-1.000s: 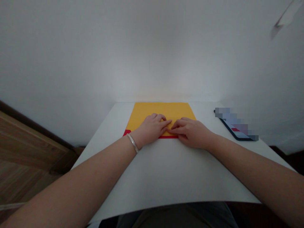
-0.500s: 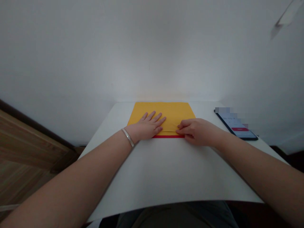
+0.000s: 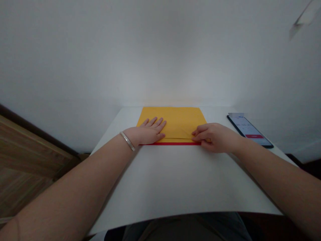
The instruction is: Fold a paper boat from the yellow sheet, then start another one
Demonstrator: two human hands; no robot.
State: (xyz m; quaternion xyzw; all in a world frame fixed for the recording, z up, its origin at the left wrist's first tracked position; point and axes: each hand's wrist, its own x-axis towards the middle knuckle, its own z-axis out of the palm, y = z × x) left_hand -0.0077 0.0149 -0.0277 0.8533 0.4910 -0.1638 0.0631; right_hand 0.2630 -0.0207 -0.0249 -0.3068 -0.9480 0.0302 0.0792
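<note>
Nearest, the person's lap [image 3: 193, 227] is dark and cut off by the lower frame, and both forearms run out of view at the sides, above the white worktop [image 3: 170, 187]. Beyond the bare front stretch, a red strip [image 3: 173, 143] lines the near edge of the yellow sheet [image 3: 173, 118], which lies flat toward the back of the worktop; whether the red is the sheet's underside or a separate layer, I cannot tell. The left hand [image 3: 150, 134], with a bangle [image 3: 127, 141] at its wrist, lies palm down on the sheet's left part, fingers spread and its grip apart, hiding the near left corner. The right hand [image 3: 210, 135] has its fingertips together at the near right part; whether that grip pinches paper or only presses is hidden by the knuckles, as is the corner beneath. A narrow raised line crosses between the hands, and faint wrinkles sit near the right fingertips: uneven pressure there could set a skewed crease, a sideways tug could slide the sheet or pucker it, and lifting the left palm early might let the paper spring up. Farther right, the phone [image 3: 250, 129] has unreadable text, its far end pixelated; against the wall [image 3: 160, 53], a pale flap [image 3: 304, 20] is cut off and unclear
</note>
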